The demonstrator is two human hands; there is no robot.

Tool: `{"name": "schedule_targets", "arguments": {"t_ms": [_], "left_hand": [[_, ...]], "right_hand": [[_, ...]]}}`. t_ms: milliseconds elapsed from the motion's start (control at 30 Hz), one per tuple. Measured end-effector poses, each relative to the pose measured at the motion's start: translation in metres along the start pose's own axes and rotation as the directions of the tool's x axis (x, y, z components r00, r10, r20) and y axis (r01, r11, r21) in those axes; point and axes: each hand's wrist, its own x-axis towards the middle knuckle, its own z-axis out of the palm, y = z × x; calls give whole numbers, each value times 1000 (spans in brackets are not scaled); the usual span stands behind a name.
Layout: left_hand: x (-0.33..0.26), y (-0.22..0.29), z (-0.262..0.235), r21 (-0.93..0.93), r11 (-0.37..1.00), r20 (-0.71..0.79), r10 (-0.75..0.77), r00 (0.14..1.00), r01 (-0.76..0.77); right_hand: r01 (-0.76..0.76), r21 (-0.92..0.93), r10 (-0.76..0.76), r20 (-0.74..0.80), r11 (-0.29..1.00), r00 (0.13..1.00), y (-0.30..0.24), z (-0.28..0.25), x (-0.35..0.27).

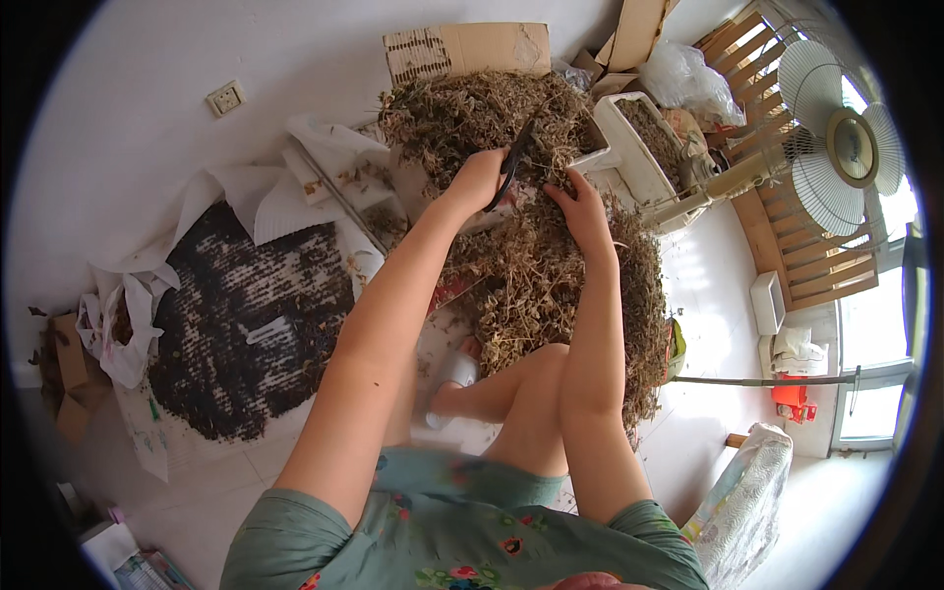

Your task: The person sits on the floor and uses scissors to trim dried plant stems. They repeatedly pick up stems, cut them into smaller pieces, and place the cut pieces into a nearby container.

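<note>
Both our hands work the dried herbs [531,265]: left hand [479,177] clamped on black scissors [511,162], right hand [582,202] pinching stems.

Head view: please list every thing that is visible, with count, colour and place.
dried plant pile: one, brown-green, centre floor
scissors: one pair, black, in the left hand
dark seed layer: one, black, on white paper at left
white trough: one, right of the pile
cardboard piece: one, brown, against the wall
fan: one, white, upper right
wall socket: one, white
left hand: grips the scissors
right hand: fingers in the dried plants
</note>
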Motion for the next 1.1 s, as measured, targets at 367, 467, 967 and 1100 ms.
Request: {"name": "schedule_targets", "arguments": {"t_ms": [367,467,967,1100], "left_hand": [[-9,10,1,151,988,-112,-26,993,43],[-12,14,1,67,997,-95,-29,995,36],[2,13,8,-389,921,-204,-63,977,-21],[0,12,5,-240,969,-268,-11,963,-56]], "right_hand": [[1,-79,-5,-50,997,999,7,5,4],[30,-95,-37,-78,995,996,9,7,4],[-10,206,-4,66,979,998,-14,27,-1],[0,279,-33,113,960,993,-30,23,-13]]}}
